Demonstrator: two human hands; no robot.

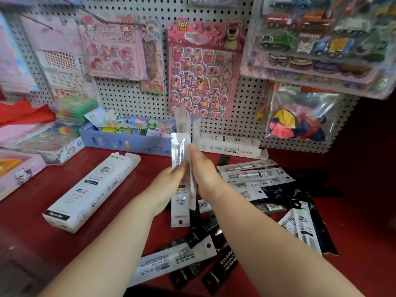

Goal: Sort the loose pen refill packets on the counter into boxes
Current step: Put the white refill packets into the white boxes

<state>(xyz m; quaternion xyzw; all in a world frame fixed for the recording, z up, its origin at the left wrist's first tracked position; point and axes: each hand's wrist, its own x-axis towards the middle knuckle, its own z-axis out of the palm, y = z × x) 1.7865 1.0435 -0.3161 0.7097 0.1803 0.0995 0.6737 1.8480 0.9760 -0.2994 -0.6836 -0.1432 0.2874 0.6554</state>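
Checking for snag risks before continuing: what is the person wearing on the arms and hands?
Nothing that shows: both forearms are bare to the frame edge, no sleeves, gloves, watch or bracelet. Left hand and right hand show no rings, though packets hide some fingers.

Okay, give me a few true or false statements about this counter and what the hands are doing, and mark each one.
1. The left hand grips a bundle of white refill packets upright, with the right hand touching it. True.
2. The white box on the left stands on end. False: it lies flat on the red counter.
3. Black packets lie among the loose ones on the counter. True.
4. The second white box, by the pegboard, is closed. False: its right end flap hangs open.
5. A pink bear sticker sheet hangs on the pegboard. True.
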